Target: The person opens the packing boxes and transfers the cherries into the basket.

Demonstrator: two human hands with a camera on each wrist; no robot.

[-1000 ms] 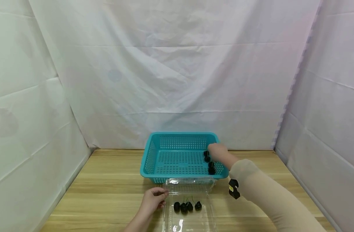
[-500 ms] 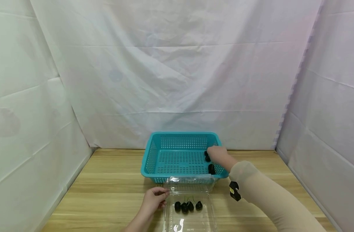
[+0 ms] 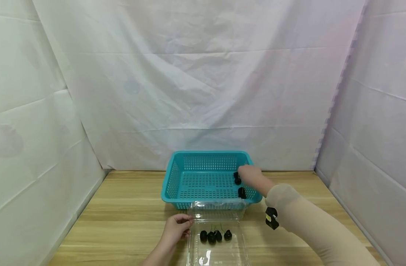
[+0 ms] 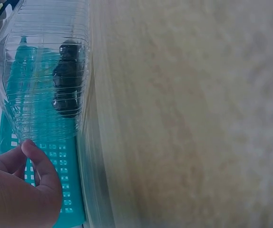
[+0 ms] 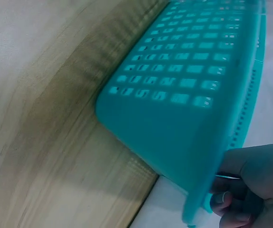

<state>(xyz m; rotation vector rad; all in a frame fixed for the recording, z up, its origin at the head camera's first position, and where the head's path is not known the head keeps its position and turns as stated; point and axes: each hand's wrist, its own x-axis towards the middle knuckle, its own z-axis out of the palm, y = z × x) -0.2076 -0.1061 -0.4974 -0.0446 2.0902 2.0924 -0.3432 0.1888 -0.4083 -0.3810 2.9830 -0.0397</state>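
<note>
A clear plastic container (image 3: 217, 255) lies with its lid raised, the lid leaning over the basket's front rim. Several dark cherries (image 3: 211, 237) with green stems rest in it. At its left back corner my left hand (image 3: 176, 231) pinches the edge between thumb and fingers, as the left wrist view also shows. My right hand (image 3: 252, 175) reaches over the right side of the teal basket (image 3: 184, 201), beside dark cherries (image 3: 237, 181). In the right wrist view the fingers of my right hand (image 5: 253, 190) are curled behind the rim; what they hold cannot be made out.
Another dark cherry clump (image 3: 241, 193) lies near the basket's front right corner. White cloth (image 3: 203, 92) hangs behind and at both sides of the wooden table (image 3: 123, 210). A black and yellow device (image 3: 272, 218) is on the right wrist.
My right hand dipped slightly toward the basket's front, then moved back up, staying at the right side. My left hand and the container have barely moved.
</note>
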